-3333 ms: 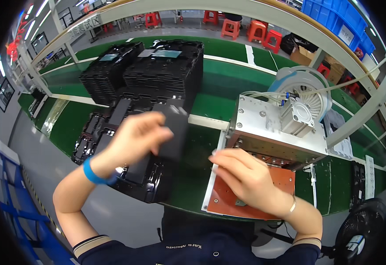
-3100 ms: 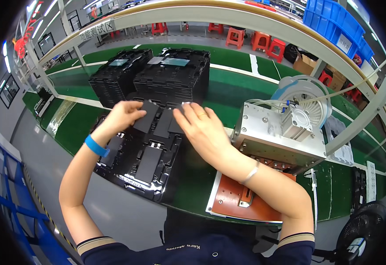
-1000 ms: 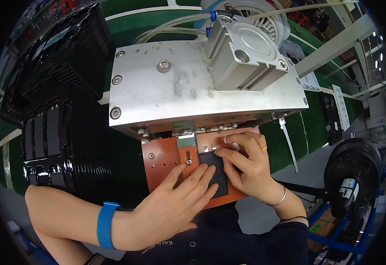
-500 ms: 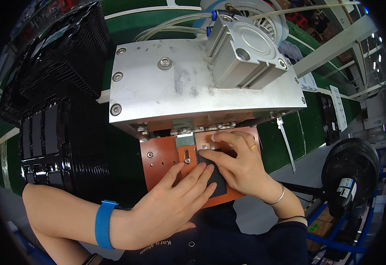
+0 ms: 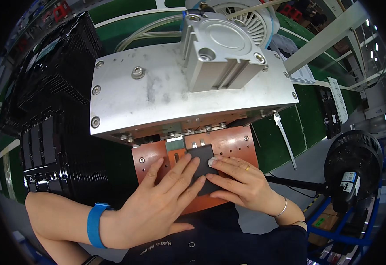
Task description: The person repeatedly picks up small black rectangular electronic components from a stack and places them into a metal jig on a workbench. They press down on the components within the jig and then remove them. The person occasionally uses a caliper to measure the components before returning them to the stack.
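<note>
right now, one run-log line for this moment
left hand: flat on dark part | right hand: fingertips on part | part: on orange plate under metal press

The flat part under the left hand and right hand is dark grey to black, plain and matt. It lies on an orange-brown plate dotted with small pale holes and silver screw heads. The press block above is bare silver-grey metal with dull smudges, and the cylinder on it is a lighter, cleaner silver. The stacked trays are glossy black. The worktop is green with white lines. The left wrist wears a bright blue band; the right wears a thin silver bangle and a gold ring. The fan is black.
</note>
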Tool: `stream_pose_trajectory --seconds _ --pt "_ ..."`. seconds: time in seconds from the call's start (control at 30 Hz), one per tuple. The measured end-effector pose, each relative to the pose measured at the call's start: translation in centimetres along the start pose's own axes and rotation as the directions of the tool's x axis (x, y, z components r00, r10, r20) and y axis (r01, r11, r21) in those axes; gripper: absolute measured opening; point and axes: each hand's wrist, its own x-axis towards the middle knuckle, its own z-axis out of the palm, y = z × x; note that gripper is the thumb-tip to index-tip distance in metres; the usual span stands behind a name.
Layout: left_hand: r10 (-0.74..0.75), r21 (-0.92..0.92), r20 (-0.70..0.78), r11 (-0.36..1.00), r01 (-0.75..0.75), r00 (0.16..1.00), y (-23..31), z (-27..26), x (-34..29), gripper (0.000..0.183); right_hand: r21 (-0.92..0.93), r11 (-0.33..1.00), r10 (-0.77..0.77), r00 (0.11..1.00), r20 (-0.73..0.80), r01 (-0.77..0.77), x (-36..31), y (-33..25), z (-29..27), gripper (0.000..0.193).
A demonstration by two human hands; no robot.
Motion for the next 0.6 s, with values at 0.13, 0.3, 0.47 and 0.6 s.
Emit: stream_pose_trajectory --seconds 0.13,0.3,0.47,0.6 --pt "-0.035 -0.008 -0.037 0.999 0.034 0.999 -0.8 -0.2 0.4 0.087 -0.003 1.0 -0.021 0.999 -0.029 0.021 1.6 0.9 0.0 0.04" --pt "-0.035 -0.005 -0.038 0.999 0.035 0.999 -1.2 -0.1 0.6 0.088 0.0 1.0 -0.021 1.0 -0.012 0.021 2.0 1.3 0.0 0.037" --pt "-0.043 0.012 -0.021 0.999 0.043 0.999 -1.1 -0.3 0.7 0.087 -0.009 0.999 -0.031 1.0 0.003 0.031 2.2 1.3 -0.1 0.038" --pt "-0.041 0.026 -0.014 0.999 0.041 0.999 -1.1 -0.4 0.6 0.085 -0.016 0.999 -0.049 0.999 0.018 0.05 2.2 1.2 -0.3 0.04"
